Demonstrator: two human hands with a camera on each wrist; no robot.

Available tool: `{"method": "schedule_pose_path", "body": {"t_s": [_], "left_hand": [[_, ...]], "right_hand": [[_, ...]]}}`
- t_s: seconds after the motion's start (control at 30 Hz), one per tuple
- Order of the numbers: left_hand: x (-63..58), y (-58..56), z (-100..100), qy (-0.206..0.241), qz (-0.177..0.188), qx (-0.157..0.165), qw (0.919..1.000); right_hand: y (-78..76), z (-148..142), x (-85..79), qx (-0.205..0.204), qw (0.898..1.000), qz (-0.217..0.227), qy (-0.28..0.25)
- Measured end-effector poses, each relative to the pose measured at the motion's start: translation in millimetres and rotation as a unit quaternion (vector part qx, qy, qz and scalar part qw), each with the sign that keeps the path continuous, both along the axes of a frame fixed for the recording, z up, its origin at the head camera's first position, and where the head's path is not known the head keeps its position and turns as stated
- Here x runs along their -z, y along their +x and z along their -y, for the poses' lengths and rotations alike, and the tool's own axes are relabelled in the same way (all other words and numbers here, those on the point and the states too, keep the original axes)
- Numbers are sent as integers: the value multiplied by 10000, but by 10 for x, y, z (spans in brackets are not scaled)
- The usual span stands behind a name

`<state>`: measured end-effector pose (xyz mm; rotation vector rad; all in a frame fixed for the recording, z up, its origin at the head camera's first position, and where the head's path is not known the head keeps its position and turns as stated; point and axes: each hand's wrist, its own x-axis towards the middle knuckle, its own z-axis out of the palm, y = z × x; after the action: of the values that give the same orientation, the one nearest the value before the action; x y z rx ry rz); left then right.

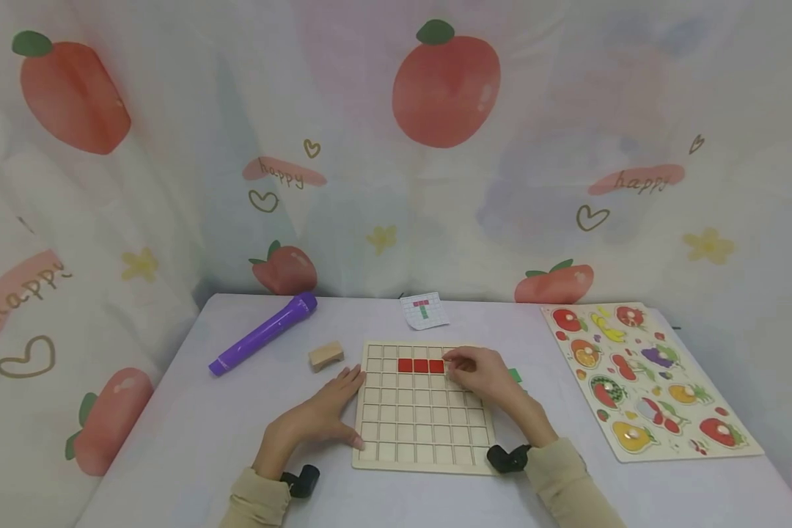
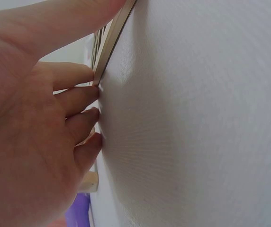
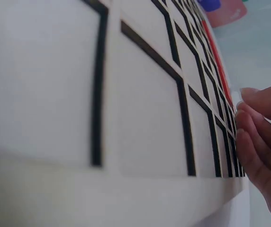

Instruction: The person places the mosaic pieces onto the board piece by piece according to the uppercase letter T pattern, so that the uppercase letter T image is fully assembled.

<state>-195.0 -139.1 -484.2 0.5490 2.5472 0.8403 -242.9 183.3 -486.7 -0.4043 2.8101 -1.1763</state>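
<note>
A light wooden grid board (image 1: 422,433) lies flat on the table. Three red square tiles (image 1: 421,366) sit side by side in its second row from the back. My left hand (image 1: 317,411) rests at the board's left side, fingers (image 2: 81,99) stretched out along the edge and thumb apart near the front corner. Over the board's back right part is my right hand (image 1: 485,374), its fingertips (image 3: 242,113) beside the rightmost red tile. I see nothing between those fingers. Behind the right hand a green piece (image 1: 515,375) shows partly.
A small card (image 1: 424,311) with a red and green T pattern lies behind the board. Wooden blocks (image 1: 326,356) and a purple toy microphone (image 1: 264,334) are at the left. A fruit puzzle board (image 1: 647,381) lies to the right.
</note>
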Motion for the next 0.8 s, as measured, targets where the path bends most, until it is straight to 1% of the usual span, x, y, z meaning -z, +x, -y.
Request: {"method": "schedule_pose_path", "body": {"t_s": [0.1, 0.23, 0.33, 0.47, 0.67, 0.8], "left_hand": [[-1, 5, 3, 10, 9, -17, 10000], [-1, 12, 5, 47, 9, 4, 10000], [4, 9, 6, 61, -4, 23, 10000], [19, -4, 13, 93, -11, 29, 10000], [44, -21, 2, 53, 14, 49, 10000], [20, -7, 10, 20, -16, -5, 10000]], "right_hand": [[45, -41, -19, 100, 9998, -141, -16], [110, -100, -44, 288, 9988, -354, 150], [154, -149, -56, 470, 9976, -452, 237], [192, -209, -55, 655, 9964, -497, 213], [205, -315, -27, 773, 9954, -524, 237], [176, -407, -13, 842, 9950, -505, 174]]}}
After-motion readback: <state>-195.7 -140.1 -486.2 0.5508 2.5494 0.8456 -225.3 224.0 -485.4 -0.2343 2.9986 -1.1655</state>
